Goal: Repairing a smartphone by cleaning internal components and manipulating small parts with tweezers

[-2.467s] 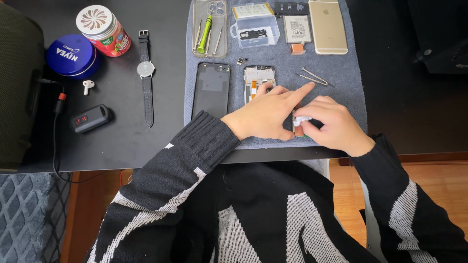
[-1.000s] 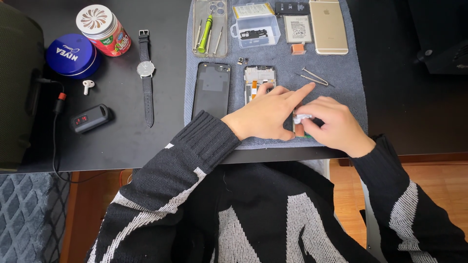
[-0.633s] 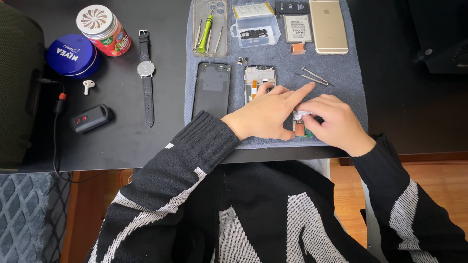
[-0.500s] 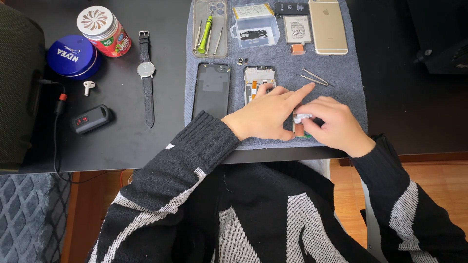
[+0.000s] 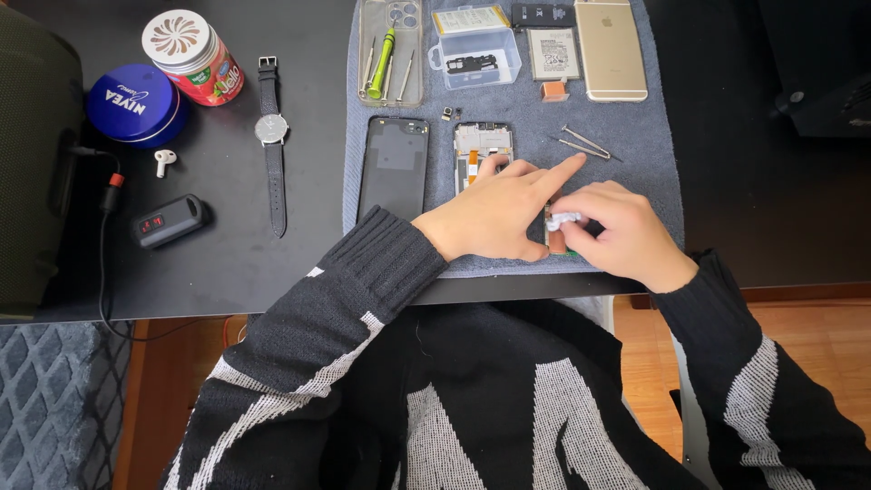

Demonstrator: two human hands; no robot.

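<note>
The person sits at the near edge of the black bench [image 5: 753,227], both hands on a grey mat [image 5: 635,154]. The left hand [image 5: 494,213] lies flat over the lower part of an opened phone frame [image 5: 483,145], its fingers spread and holding nothing, the index finger pointing toward the right. The right hand [image 5: 621,231] is just beside it, with the fingers pinched closed on a small white wad [image 5: 562,219], maybe a cloth. This wad touches a small orange and green part [image 5: 556,243] on the mat, close to the near edge. A black phone panel [image 5: 393,163] lies to the left, and metal tweezers [image 5: 585,143] further back.
</note>
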